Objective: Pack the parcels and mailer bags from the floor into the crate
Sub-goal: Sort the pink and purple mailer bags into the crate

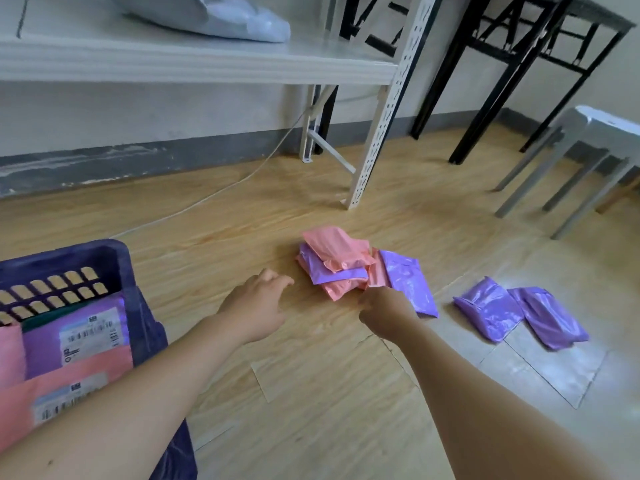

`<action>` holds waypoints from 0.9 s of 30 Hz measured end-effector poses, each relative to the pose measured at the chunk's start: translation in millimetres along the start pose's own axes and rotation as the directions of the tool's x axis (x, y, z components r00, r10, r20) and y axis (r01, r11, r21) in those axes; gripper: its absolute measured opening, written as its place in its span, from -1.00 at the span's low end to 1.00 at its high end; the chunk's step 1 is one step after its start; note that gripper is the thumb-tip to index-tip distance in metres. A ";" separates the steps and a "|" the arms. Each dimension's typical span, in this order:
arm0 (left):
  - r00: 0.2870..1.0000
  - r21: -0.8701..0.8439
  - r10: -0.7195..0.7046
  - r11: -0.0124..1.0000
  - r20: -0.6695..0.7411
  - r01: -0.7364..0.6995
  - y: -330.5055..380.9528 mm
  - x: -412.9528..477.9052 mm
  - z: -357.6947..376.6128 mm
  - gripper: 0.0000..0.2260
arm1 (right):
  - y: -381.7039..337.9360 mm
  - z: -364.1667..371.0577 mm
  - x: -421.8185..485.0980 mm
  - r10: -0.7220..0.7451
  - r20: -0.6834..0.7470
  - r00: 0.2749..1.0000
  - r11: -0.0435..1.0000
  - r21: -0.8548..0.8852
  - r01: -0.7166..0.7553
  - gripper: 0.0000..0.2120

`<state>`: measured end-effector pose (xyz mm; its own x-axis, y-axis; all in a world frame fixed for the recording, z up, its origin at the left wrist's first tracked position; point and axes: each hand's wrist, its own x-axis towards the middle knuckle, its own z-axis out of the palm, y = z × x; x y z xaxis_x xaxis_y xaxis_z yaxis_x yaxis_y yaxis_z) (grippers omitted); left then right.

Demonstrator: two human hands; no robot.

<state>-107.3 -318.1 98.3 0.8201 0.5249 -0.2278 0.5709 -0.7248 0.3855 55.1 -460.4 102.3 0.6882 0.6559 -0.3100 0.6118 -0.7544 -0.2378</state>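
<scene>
A small heap of pink and purple mailer bags [337, 263] lies on the wooden floor in the middle. A longer purple bag [408, 282] leans against its right side. My right hand [386, 313] pinches the near edge of the heap where pink meets purple. My left hand [258, 306] hovers just left of the heap, fingers loosely curled, holding nothing. Two more purple bags [519, 315] lie apart to the right. The dark blue crate [114, 261] stands at the left with pink and purple labelled bags inside.
A white metal shelf [207, 64] spans the back, its post [374, 161] planted just behind the heap, and a white cable [221, 192] runs across the floor. Black table legs [485, 109] and a grey plastic stool [588, 140] stand at the right.
</scene>
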 end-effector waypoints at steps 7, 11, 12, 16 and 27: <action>1.000 0.002 0.009 1.000 -0.005 -0.009 11.9 74.3 27.0 -0.47 | 14.2 40.3 66.9 -0.061 -0.104 0.993 0.996 0.055 0.067 -0.57; 1.000 -0.032 -0.004 0.999 -0.001 0.004 11.0 117.5 41.9 -0.44 | 19.3 57.2 105.4 -0.073 -0.061 0.995 0.997 -0.030 0.072 -0.56; 1.000 -0.034 -0.002 0.999 0.001 0.002 9.8 126.2 46.5 -0.43 | 19.0 60.1 113.9 -0.082 -0.049 0.995 0.995 -0.063 0.079 -0.55; 0.999 -0.031 0.000 1.000 0.035 0.001 1.3 149.5 64.0 -0.42 | 13.7 72.5 147.2 -0.143 0.015 0.990 0.974 -0.177 0.143 -0.56; 0.996 -0.050 -0.054 0.997 0.076 0.058 -27.1 161.1 82.9 -0.46 | 7.1 108.8 202.4 -0.147 0.156 0.977 0.954 -0.239 0.182 -0.56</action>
<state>12.5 -250.8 -23.0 0.7885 0.5278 -0.3157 0.6149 -0.6700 0.4158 156.3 -335.9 -62.3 0.5213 0.7474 -0.4118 0.8019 -0.5942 -0.0633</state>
